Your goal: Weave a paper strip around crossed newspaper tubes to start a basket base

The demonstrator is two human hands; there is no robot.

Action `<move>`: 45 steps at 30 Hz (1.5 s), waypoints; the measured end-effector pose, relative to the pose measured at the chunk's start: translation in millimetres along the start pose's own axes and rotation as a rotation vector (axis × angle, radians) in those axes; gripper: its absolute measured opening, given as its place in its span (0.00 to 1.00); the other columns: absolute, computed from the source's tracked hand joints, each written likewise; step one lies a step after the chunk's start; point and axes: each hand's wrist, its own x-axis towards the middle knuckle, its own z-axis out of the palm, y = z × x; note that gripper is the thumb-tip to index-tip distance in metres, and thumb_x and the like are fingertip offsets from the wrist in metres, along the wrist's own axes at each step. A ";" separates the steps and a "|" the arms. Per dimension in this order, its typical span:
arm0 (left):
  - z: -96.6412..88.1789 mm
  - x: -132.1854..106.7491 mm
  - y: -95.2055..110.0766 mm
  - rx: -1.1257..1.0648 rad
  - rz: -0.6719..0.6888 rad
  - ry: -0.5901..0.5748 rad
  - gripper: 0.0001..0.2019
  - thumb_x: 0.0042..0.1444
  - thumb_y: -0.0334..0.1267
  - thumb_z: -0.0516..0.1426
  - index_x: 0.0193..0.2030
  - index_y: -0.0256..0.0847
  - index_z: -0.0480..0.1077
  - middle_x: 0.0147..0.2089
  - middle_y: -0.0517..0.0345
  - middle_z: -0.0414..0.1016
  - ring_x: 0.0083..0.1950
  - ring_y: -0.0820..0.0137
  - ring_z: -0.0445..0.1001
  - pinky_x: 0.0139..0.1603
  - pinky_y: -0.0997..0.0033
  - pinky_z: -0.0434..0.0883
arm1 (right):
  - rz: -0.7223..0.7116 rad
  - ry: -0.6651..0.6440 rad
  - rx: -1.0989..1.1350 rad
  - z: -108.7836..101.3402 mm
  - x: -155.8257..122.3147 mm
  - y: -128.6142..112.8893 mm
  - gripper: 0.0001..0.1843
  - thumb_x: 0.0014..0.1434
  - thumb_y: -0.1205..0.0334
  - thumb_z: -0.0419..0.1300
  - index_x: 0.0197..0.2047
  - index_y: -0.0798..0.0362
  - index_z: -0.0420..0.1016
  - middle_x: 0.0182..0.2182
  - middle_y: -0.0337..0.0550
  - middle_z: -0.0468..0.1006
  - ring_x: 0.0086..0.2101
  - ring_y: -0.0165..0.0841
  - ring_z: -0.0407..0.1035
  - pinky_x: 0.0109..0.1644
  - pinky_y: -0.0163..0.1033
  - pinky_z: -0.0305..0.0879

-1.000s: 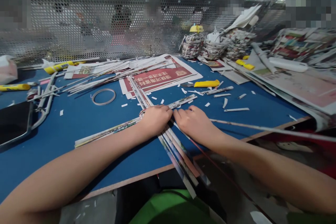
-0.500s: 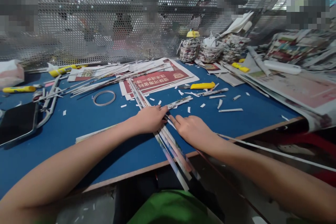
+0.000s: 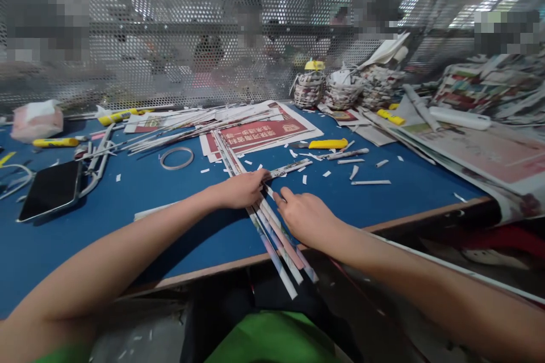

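Several rolled newspaper tubes [image 3: 279,238] lie side by side at a slant, their near ends sticking out past the table's front edge. Shorter tubes [image 3: 292,168] cross them to the right. My left hand [image 3: 243,188] presses down over this crossing, fingers closed around the tubes and partly hidden. Just to its right, my right hand [image 3: 304,212] has thumb and fingers curled together on a paper tube beside the bundle. A long thin paper tube [image 3: 434,261] runs out behind my right forearm to the right; whether it is the one in my fingers is hidden.
On the blue table [image 3: 204,244] lie a yellow utility knife [image 3: 327,144], a tape ring [image 3: 177,159], a phone [image 3: 51,190], paper scraps and a printed sheet [image 3: 259,130]. Woven paper baskets [image 3: 309,89] stand at the back before a perforated metal screen [image 3: 170,68]. Newspapers [image 3: 481,153] are stacked right.
The view has turned slightly left, showing more of the phone and the table's left side. My right fingers have drawn slightly down from my left hand, which stays on the crossing.
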 end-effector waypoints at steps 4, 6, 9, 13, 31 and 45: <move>-21.4 0.5 -16.9 -0.121 -0.090 0.164 0.20 0.49 0.28 0.46 0.51 0.32 0.57 0.47 0.47 0.71 0.45 0.70 0.71 0.40 0.75 0.67 | 0.052 0.014 -0.014 8.7 0.0 -2.7 0.46 0.30 0.60 0.69 0.53 0.65 0.59 0.39 0.54 0.68 0.26 0.32 0.67 0.24 0.34 0.59; -33.3 -1.3 -27.3 0.002 -0.171 0.242 0.15 0.49 0.30 0.48 0.45 0.32 0.63 0.40 0.48 0.73 0.40 0.69 0.72 0.38 0.73 0.67 | 0.075 0.024 -0.023 12.6 0.3 -4.1 0.43 0.33 0.62 0.68 0.54 0.65 0.58 0.40 0.54 0.67 0.25 0.31 0.67 0.23 0.34 0.58; -44.2 -3.7 -37.9 0.103 -0.097 0.121 0.14 0.51 0.38 0.51 0.42 0.34 0.67 0.41 0.48 0.72 0.42 0.66 0.70 0.39 0.72 0.65 | 0.104 0.043 -0.013 14.7 -0.2 -6.6 0.39 0.36 0.68 0.65 0.53 0.64 0.60 0.38 0.52 0.67 0.26 0.31 0.66 0.23 0.34 0.57; -37.2 4.3 -37.9 0.122 0.020 -0.045 0.22 0.50 0.47 0.52 0.49 0.35 0.64 0.47 0.46 0.69 0.45 0.65 0.68 0.41 0.73 0.63 | 0.125 0.105 0.026 14.2 -1.7 -9.9 0.26 0.45 0.73 0.58 0.50 0.62 0.64 0.34 0.50 0.68 0.31 0.36 0.65 0.29 0.37 0.59; -67.2 30.1 -16.7 0.090 -0.133 -0.225 0.19 0.46 0.51 0.51 0.35 0.37 0.68 0.32 0.53 0.70 0.29 0.70 0.65 0.28 0.74 0.57 | 0.048 0.245 0.122 16.8 13.6 32.8 0.22 0.55 0.76 0.44 0.54 0.68 0.61 0.35 0.56 0.70 0.38 0.40 0.60 0.38 0.39 0.57; -96.9 3.3 22.1 -0.114 -0.277 0.280 0.15 0.47 0.49 0.53 0.23 0.37 0.64 0.19 0.62 0.60 0.21 0.75 0.58 0.23 0.74 0.52 | -0.033 0.320 0.530 -55.1 45.7 99.5 0.16 0.57 0.57 0.46 0.39 0.56 0.70 0.34 0.47 0.73 0.31 0.31 0.63 0.32 0.33 0.52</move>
